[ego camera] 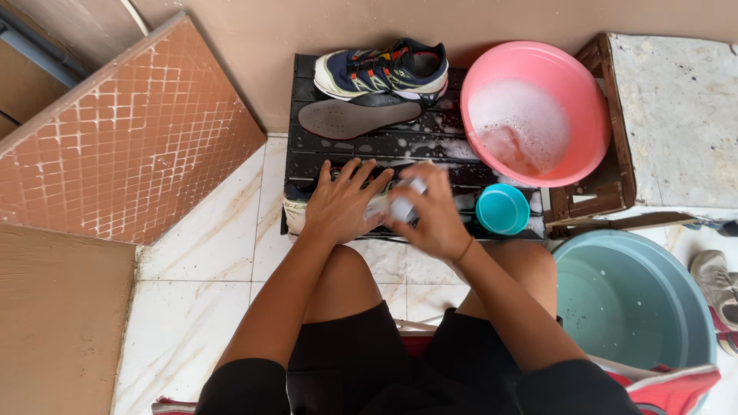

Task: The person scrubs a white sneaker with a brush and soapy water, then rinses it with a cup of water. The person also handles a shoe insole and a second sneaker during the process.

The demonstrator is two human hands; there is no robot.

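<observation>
Left hand [340, 206] is spread flat on a shoe [296, 209] lying on the black slatted rack [307, 157]. Right hand [435, 211] is wrapped around a blurry whitish brush [403, 204] just beside it. Second shoe [383, 71] and a dark insole [357, 117] sit further back, with a pink soapy basin [538, 107] and a teal cup [502, 208] to the right.

Glossy pink plastic basin [586, 92], wet black slatted rack [323, 146], polished marble-look floor tiles [207, 261].
</observation>
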